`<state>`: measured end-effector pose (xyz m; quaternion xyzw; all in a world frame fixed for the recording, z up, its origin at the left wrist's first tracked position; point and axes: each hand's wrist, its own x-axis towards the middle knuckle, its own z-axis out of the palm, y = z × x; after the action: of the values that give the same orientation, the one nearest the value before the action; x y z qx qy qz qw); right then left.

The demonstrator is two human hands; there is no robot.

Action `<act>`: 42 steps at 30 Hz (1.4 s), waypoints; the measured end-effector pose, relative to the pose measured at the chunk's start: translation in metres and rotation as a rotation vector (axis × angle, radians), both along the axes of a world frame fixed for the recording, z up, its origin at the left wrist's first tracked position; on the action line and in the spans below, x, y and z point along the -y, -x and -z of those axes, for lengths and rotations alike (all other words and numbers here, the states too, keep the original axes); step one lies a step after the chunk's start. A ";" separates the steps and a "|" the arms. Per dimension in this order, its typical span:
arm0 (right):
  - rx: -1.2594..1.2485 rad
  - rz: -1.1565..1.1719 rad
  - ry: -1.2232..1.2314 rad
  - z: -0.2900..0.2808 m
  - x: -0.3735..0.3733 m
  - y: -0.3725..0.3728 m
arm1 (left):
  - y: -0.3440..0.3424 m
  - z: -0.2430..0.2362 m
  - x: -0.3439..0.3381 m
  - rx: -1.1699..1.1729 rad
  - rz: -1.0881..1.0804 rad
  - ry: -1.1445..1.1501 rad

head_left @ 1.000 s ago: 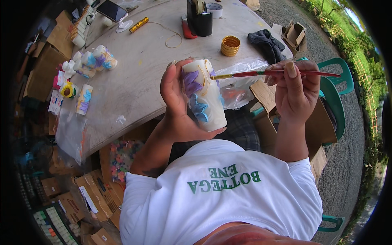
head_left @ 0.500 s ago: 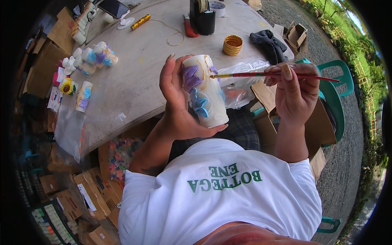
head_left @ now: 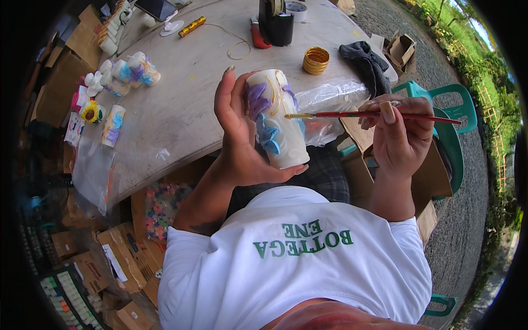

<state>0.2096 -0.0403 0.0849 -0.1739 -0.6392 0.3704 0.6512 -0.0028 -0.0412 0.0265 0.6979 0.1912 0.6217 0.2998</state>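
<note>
My left hand (head_left: 235, 137) is wrapped round a white pillar candle (head_left: 289, 148), thumb at its bottom edge and fingers behind its top. Raised purple and blue flowers and thin gold lines decorate the candle, which leans slightly. Between thumb and fingers, my right hand (head_left: 404, 129) pinches a thin red paintbrush (head_left: 341, 114), held nearly level. The brush tip, gold-coloured, lies at the candle's white front, between the purple and blue flowers. Past the candle, a gold-coated round pot (head_left: 315, 60) stands on the table.
Several similar decorated candles (head_left: 132, 71) stand on the left of the table (head_left: 181, 104), beside a sunflower ornament (head_left: 90, 111). A black tape dispenser (head_left: 276, 25), a dark cloth (head_left: 367, 63) and clear plastic (head_left: 330, 96) lie farther back and right. Green chairs (head_left: 459, 107) and cardboard boxes (head_left: 432, 168) flank me.
The brush tip has moved down the candle's front, and my right hand has lowered slightly with it. The candle stays in my left hand, shifted up a little.
</note>
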 end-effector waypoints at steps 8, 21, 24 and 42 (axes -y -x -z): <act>-0.063 -0.022 0.025 -0.003 0.007 -0.001 | 0.003 0.002 0.000 0.018 0.020 0.046; -0.140 -0.082 0.057 0.003 -0.007 0.003 | 0.004 0.001 0.002 0.053 0.111 0.074; -0.143 -0.076 0.062 0.003 -0.005 0.004 | 0.005 0.001 0.001 0.053 0.121 0.071; 0.037 -0.019 -0.028 -0.004 0.004 0.005 | 0.003 0.000 -0.003 -0.019 0.011 0.093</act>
<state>0.2044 -0.0443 0.0888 -0.1657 -0.6580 0.3641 0.6380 -0.0057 -0.0381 0.0263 0.6901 0.2189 0.6038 0.3336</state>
